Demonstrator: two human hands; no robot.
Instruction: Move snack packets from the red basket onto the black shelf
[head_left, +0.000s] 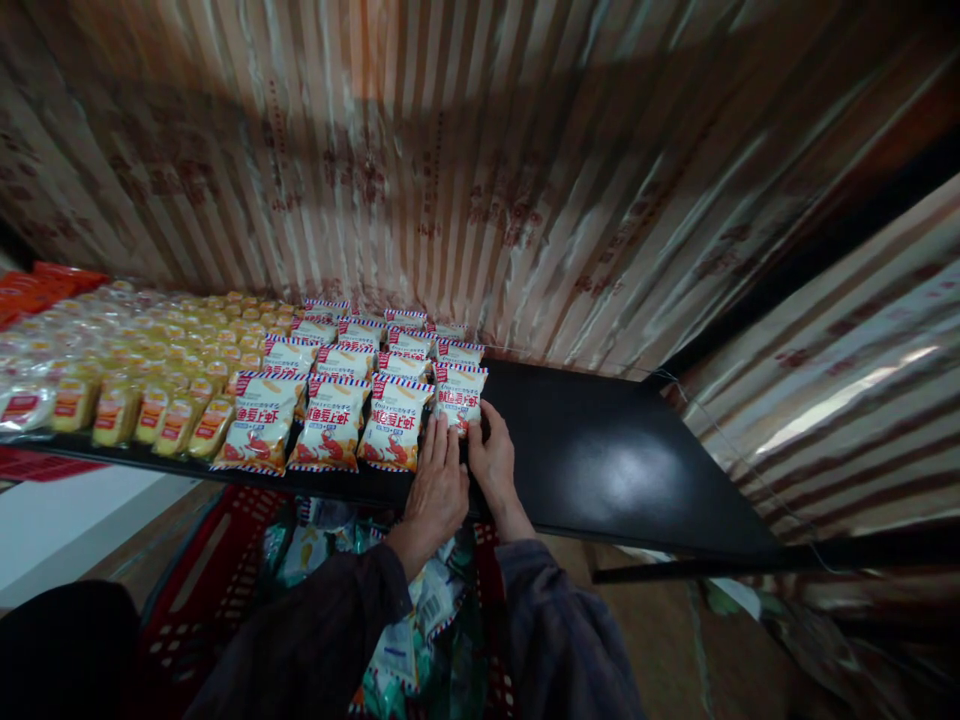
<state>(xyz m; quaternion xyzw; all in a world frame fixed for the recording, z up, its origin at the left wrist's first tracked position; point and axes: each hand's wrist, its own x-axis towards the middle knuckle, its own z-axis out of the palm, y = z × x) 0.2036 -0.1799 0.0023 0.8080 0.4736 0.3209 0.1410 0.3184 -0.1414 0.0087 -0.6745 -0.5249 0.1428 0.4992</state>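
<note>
A white-and-orange snack bag point(458, 393) with red lettering stands at the right end of the front rows on the black shelf point(592, 450). My left hand point(438, 485) presses its fingers against the bag's lower left part. From the right side, my right hand point(493, 462) has its fingers curled around the bag's lower edge. Between them both hands hold this one bag. Just left of it stands a matching snack bag point(395, 422), in line with another bag point(328, 422) and one more point(259, 420). More such bags rise in rows behind.
Several small yellow packaged cakes point(178, 422) fill the shelf's left part, with clear-wrapped white packs point(26, 405) and orange packs point(45, 285) beyond. Below the shelf, a red basket point(202, 560) contains loose bags point(397, 650). Corrugated sheeting point(465, 150) backs the shelf; a dark post point(750, 290) stands right.
</note>
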